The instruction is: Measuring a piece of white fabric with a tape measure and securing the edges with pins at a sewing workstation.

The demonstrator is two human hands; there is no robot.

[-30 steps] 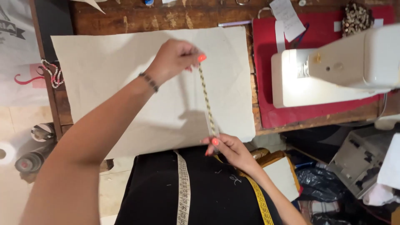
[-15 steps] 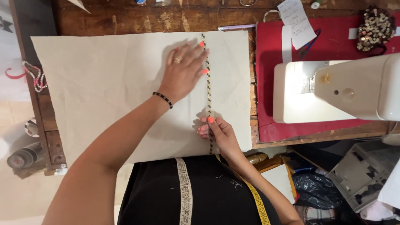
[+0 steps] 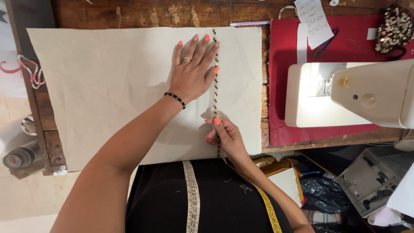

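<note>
A beige fabric sheet (image 3: 108, 86) lies flat on the wooden table (image 3: 129, 15). A thin gold-and-black beaded trim (image 3: 215, 92) runs straight down the fabric near its right side. My left hand (image 3: 192, 71) lies flat on the fabric, fingers spread, its thumb side against the trim. My right hand (image 3: 224, 136) pinches the lower part of the trim near the fabric's front edge. A yellow measuring tape (image 3: 192, 194) hangs over my black top.
A white sewing machine (image 3: 353, 95) stands on a red mat (image 3: 280, 69) at the right. A sequined piece (image 3: 394, 28), paper notes (image 3: 312, 17) and a pencil (image 3: 250, 23) lie at the back. A bead string (image 3: 32, 71) hangs at the table's left edge.
My left hand has lowered from holding the trim up in the air to lying flat on the fabric. The trim now lies straight along the fabric. My right hand stays pinched on its lower end.
</note>
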